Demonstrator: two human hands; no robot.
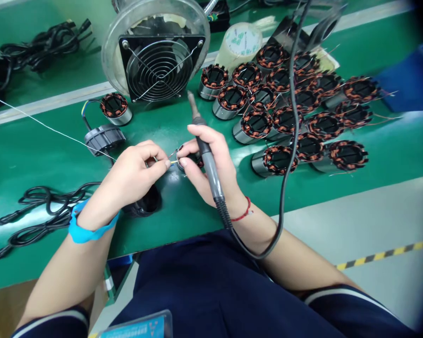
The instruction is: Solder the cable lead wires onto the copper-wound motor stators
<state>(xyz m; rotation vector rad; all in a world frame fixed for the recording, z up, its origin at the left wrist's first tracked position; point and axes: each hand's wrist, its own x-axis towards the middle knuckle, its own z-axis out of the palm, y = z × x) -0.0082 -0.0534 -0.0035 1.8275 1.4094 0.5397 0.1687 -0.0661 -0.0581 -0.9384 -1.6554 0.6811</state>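
The left hand (134, 173) pinches a thin wire lead (173, 162) between thumb and forefinger. The fingertips of the right hand (211, 169) meet it there. That hand also grips a soldering iron (206, 155), tip pointing away toward a caged fan (158, 65). A small stator (181, 151) is mostly hidden behind the fingers. A blue wrist strap (82, 232) circles the left wrist. On the green worktop (391, 150), copper-wound stators (280, 159) cluster to the right and black cables (38, 216) lie to the left.

Fan (158, 65) rear ctr; tape roll (241, 42) beside it; wound stators (324, 124) clustered rt; blk cables (45, 195) lt front.
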